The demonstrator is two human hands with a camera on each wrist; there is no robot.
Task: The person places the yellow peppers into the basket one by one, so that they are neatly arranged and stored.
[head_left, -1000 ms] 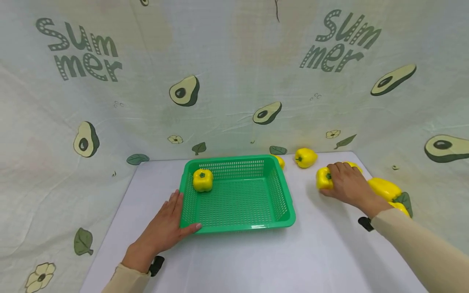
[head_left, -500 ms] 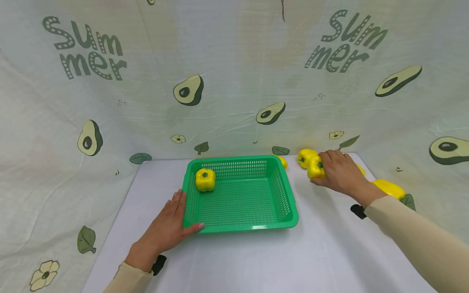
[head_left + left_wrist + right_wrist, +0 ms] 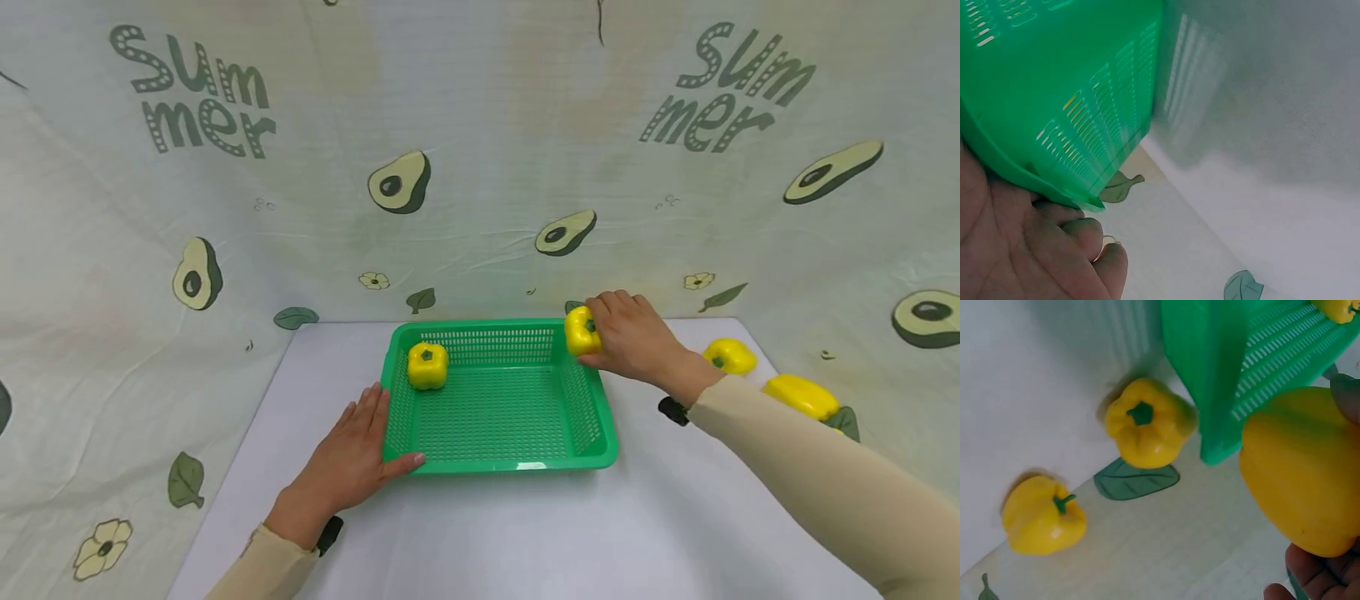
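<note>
My right hand (image 3: 633,337) grips a yellow bell pepper (image 3: 581,332) above the back right corner of a green plastic basket (image 3: 495,466). Seen from the right wrist, that held bell pepper (image 3: 1300,469) is pinched between thumb and fingers, beside the basket's wall. My left hand (image 3: 348,458) rests at the basket's front left corner, fingers straight along the left side and thumb across the front rim. In the left wrist view the left hand (image 3: 1041,250) touches the rim. Another yellow bell pepper (image 3: 427,367) stands inside the basket at the back left, stem up.
Outside the basket, the right wrist view has one bell pepper (image 3: 1147,434) close to its wall and a second pepper (image 3: 1044,515) farther off. More yellow peppers (image 3: 731,356) lie at the table's right edge. A printed cloth (image 3: 480,167) hangs behind.
My right hand has carried the bell pepper leftward from the right side of the table to the basket's back right corner. The left hand keeps its place on the basket.
</note>
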